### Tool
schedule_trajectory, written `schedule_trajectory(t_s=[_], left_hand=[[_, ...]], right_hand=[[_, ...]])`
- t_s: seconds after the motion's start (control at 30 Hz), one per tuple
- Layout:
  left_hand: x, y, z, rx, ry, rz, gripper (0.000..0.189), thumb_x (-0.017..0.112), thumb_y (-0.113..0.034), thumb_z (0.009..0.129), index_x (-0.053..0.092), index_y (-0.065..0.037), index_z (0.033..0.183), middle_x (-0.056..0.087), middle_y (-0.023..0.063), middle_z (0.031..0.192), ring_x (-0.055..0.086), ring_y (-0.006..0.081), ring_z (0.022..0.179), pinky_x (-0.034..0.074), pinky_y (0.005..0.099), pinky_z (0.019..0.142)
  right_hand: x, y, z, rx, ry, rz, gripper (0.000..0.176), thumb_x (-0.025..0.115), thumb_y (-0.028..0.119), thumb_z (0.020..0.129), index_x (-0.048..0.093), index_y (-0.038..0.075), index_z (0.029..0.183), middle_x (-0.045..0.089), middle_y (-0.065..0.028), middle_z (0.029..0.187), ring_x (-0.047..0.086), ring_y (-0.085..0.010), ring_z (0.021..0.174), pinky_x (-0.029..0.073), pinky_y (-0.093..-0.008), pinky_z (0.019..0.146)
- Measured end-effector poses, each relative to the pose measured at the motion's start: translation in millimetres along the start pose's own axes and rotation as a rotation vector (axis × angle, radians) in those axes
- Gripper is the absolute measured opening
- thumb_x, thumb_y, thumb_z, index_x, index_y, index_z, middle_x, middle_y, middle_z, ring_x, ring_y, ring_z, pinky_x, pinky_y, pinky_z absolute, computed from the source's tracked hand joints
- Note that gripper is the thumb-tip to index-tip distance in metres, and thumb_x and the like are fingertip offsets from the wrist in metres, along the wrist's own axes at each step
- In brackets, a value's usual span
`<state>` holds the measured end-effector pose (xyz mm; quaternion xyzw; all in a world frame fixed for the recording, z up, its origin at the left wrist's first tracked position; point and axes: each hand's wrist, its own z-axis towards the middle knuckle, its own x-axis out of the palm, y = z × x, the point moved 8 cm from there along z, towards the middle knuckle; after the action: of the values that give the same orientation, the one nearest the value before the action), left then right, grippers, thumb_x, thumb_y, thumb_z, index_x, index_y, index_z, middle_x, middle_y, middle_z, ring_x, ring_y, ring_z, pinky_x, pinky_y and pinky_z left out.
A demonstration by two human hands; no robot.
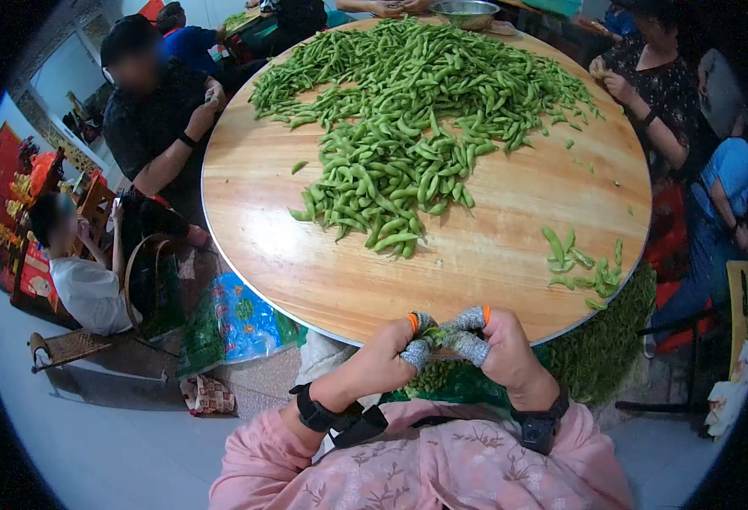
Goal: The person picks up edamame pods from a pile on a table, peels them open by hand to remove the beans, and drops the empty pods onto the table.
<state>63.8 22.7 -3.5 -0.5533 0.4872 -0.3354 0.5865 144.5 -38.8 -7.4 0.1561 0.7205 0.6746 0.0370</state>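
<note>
My left hand [388, 350] and my right hand [506, 353] meet at the near edge of the round wooden table [263, 246]. Grey finger sleeves with orange bands cover the thumbs and some fingertips. Pinched between both sets of fingertips is a green soybean pod [436, 337], mostly hidden by the sleeves. Below my hands, shelled green beans [437, 378] lie in something green at my lap. A large heap of soybean pods [416, 110] covers the far and middle part of the table, its near end pointing toward me.
A small cluster of pods [591, 270] lies at the table's right edge. At the back stands a metal bowl [466, 14]. A greenish pile [608, 340] sits on the floor to the right, a blue plastic bag [242, 319] to the left. Other people sit around the table.
</note>
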Motion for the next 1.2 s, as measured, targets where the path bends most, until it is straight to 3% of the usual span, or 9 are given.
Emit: schedule_trajectory(t_s=[0.23, 0.43, 0.6, 0.73, 0.8, 0.9, 0.93, 1.03, 1.2], left_hand=[[2.3, 6.2, 0.5, -0.058, -0.040, -0.074, 0.017, 0.043, 0.003, 0.072, 0.049, 0.001, 0.088, 0.051, 0.0030, 0.074, 0.045, 0.0095, 0.070, 0.039, 0.0231, 0.063], [1.5, 3.2, 1.4, -0.106, -0.086, 0.189, 0.022, 0.043, 0.006, 0.067, 0.049, 0.002, 0.087, 0.053, 0.0087, 0.074, 0.047, 0.0129, 0.072, 0.040, 0.0252, 0.065], [5.0, -9.4, 5.2, 0.045, -0.105, 0.247, 0.026, 0.040, 0.007, 0.066, 0.050, 0.002, 0.090, 0.052, 0.0086, 0.073, 0.048, 0.0138, 0.070, 0.039, 0.0244, 0.064], [-9.9, -9.8, 7.5, -0.047, -0.098, 0.214, 0.027, 0.042, 0.006, 0.067, 0.050, 0.001, 0.092, 0.050, 0.0071, 0.068, 0.047, 0.0128, 0.064, 0.039, 0.0249, 0.060], [-47.7, -20.3, 7.5, 0.079, -0.389, 0.394, 0.026, 0.046, 0.005, 0.068, 0.050, -0.001, 0.094, 0.046, 0.0060, 0.061, 0.044, 0.0113, 0.056, 0.039, 0.0254, 0.054], [-81.8, -19.8, 32.0, 0.085, -0.485, 0.991, 0.021, 0.057, -0.007, 0.066, 0.053, -0.001, 0.086, 0.050, 0.0132, 0.061, 0.052, 0.0270, 0.055, 0.041, 0.0332, 0.050], [-88.4, -17.7, 39.7, 0.090, -0.486, 0.991, 0.021, 0.057, -0.007, 0.066, 0.053, -0.001, 0.086, 0.050, 0.0132, 0.061, 0.052, 0.0270, 0.055, 0.041, 0.0332, 0.050], [-90.9, -8.6, 59.4, 0.034, -0.371, 1.182, 0.019, 0.059, -0.010, 0.060, 0.052, -0.001, 0.075, 0.052, 0.0163, 0.064, 0.052, 0.0345, 0.061, 0.042, 0.0386, 0.052], [-90.3, -4.7, 64.4, -0.042, -0.295, 1.164, 0.011, 0.051, -0.001, 0.059, 0.050, 0.001, 0.070, 0.051, 0.0197, 0.075, 0.052, 0.0350, 0.066, 0.042, 0.0416, 0.057]], right_hand=[[-11.9, 1.7, 0.0, -0.038, -0.106, -0.063, 0.009, 0.052, -0.002, 0.074, 0.057, -0.004, 0.082, 0.059, -0.0060, 0.077, 0.054, -0.0099, 0.069, 0.044, -0.0224, 0.062], [-14.6, 8.2, -3.9, -0.020, -0.135, -0.129, 0.009, 0.053, -0.001, 0.073, 0.056, -0.004, 0.081, 0.059, -0.0054, 0.075, 0.054, -0.0099, 0.070, 0.043, -0.0221, 0.063], [-26.7, 9.7, -10.5, -0.069, -0.178, -0.140, 0.011, 0.054, 0.001, 0.073, 0.056, -0.003, 0.083, 0.059, -0.0050, 0.076, 0.054, -0.0103, 0.069, 0.043, -0.0219, 0.063], [-90.9, 39.2, -49.3, -0.224, -0.527, -0.242, 0.012, 0.053, 0.003, 0.072, 0.057, 0.001, 0.083, 0.057, -0.0042, 0.076, 0.054, -0.0117, 0.070, 0.043, -0.0237, 0.066], [-133.5, 56.1, -79.3, -0.223, -0.581, -0.419, 0.024, 0.053, 0.001, 0.069, 0.052, 0.000, 0.094, 0.056, -0.0038, 0.083, 0.052, -0.0125, 0.077, 0.042, -0.0248, 0.069], [-209.0, 63.5, -134.6, -0.118, -0.897, -1.003, 0.040, 0.051, -0.003, 0.070, 0.043, -0.002, 0.109, 0.051, -0.0036, 0.079, 0.049, -0.0106, 0.074, 0.040, -0.0236, 0.070], [-217.4, 72.3, -148.9, 0.048, -1.027, -1.068, 0.035, 0.051, -0.001, 0.071, 0.045, -0.003, 0.106, 0.054, -0.0061, 0.082, 0.050, -0.0134, 0.076, 0.040, -0.0248, 0.071], [-233.6, 81.1, -175.6, 0.067, -1.116, -1.302, 0.021, 0.050, 0.001, 0.075, 0.052, -0.003, 0.095, 0.057, -0.0113, 0.090, 0.052, -0.0169, 0.081, 0.040, -0.0278, 0.074], [-188.4, 70.1, -133.7, -0.163, -0.999, -0.866, 0.018, 0.052, 0.000, 0.074, 0.055, -0.001, 0.091, 0.058, -0.0085, 0.085, 0.053, -0.0159, 0.078, 0.042, -0.0275, 0.072]])
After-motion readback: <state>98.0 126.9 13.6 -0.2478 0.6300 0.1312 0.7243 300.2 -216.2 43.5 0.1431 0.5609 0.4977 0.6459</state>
